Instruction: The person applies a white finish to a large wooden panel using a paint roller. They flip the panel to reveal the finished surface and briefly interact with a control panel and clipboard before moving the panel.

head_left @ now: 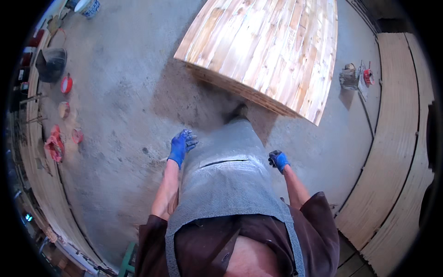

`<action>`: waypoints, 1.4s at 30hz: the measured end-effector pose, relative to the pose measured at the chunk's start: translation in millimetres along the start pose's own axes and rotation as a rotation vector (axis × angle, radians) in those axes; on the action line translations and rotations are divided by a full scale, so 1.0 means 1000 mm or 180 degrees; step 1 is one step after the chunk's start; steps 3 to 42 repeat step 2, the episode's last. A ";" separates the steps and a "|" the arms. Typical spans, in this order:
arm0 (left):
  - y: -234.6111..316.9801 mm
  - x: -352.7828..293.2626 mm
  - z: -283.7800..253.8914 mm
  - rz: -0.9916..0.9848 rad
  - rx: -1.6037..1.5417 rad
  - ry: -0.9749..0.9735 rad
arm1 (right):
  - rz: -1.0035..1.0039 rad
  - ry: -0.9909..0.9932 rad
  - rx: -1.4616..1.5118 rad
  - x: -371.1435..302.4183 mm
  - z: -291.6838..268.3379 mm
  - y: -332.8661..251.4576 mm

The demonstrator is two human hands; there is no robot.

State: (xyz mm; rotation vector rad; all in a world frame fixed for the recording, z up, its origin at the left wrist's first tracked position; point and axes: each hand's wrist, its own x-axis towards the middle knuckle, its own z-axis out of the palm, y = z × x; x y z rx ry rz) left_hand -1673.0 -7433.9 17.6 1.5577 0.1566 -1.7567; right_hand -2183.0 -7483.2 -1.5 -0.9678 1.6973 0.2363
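My left hand (pixel 181 144), in a blue glove with pale smears, hangs beside my grey apron (pixel 226 184). Its fingers are loosely bent and somewhat apart, and I see nothing held in them. A short pale end (pixel 163 159) shows by the wrist; whether it lies on the floor or not I cannot tell. On the other side of the apron, my right hand (pixel 278 160) wears a blue glove with dark fingers. Those fingers are curled in, with nothing visible sticking out. Ahead of me stands a stack of wooden panels (pixel 263 44), its top striped and glossy in patches.
Rolls of red tape (pixel 67 84), a dark bucket (pixel 51 64) and a crumpled red bag (pixel 54 144) lie along the left. A white bucket (pixel 87 7) stands far left. On the right are a tin (pixel 349 79) and long pale boards (pixel 392 138). A green stool leg (pixel 128 259) shows lower left.
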 end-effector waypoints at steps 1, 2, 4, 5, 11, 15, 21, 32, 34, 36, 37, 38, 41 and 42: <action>-0.016 -0.006 -0.018 0.0057 -0.0049 -0.0020 | 0.0435 -0.0006 0.0554 -0.017 0.016 0.015; -0.031 -0.015 -0.039 0.0040 -0.0062 -0.0028 | 0.0861 0.0000 0.1117 -0.034 0.036 0.030; -0.031 -0.015 -0.039 0.0040 -0.0062 -0.0028 | 0.0861 0.0000 0.1117 -0.034 0.036 0.030; -0.031 -0.015 -0.039 0.0040 -0.0062 -0.0028 | 0.0861 0.0000 0.1117 -0.034 0.036 0.030; -0.031 -0.015 -0.039 0.0040 -0.0062 -0.0028 | 0.0861 0.0000 0.1117 -0.034 0.036 0.030; -0.031 -0.015 -0.039 0.0040 -0.0062 -0.0028 | 0.0861 0.0000 0.1117 -0.034 0.036 0.030; -0.031 -0.015 -0.039 0.0040 -0.0062 -0.0028 | 0.0861 0.0000 0.1117 -0.034 0.036 0.030; -0.031 -0.015 -0.039 0.0040 -0.0062 -0.0028 | 0.0861 0.0000 0.1117 -0.034 0.036 0.030; -0.031 -0.015 -0.039 0.0040 -0.0062 -0.0028 | 0.0861 0.0000 0.1117 -0.034 0.036 0.030; -0.031 -0.015 -0.039 0.0040 -0.0062 -0.0028 | 0.0861 0.0000 0.1117 -0.034 0.036 0.030; -0.031 -0.015 -0.039 0.0040 -0.0062 -0.0028 | 0.0861 0.0000 0.1117 -0.034 0.036 0.030; -0.031 -0.015 -0.039 0.0040 -0.0062 -0.0028 | 0.0861 0.0000 0.1117 -0.034 0.036 0.030; -0.031 -0.015 -0.039 0.0040 -0.0062 -0.0028 | 0.0861 0.0000 0.1117 -0.034 0.036 0.030; -0.031 -0.015 -0.039 0.0040 -0.0062 -0.0028 | 0.0861 0.0000 0.1117 -0.034 0.036 0.030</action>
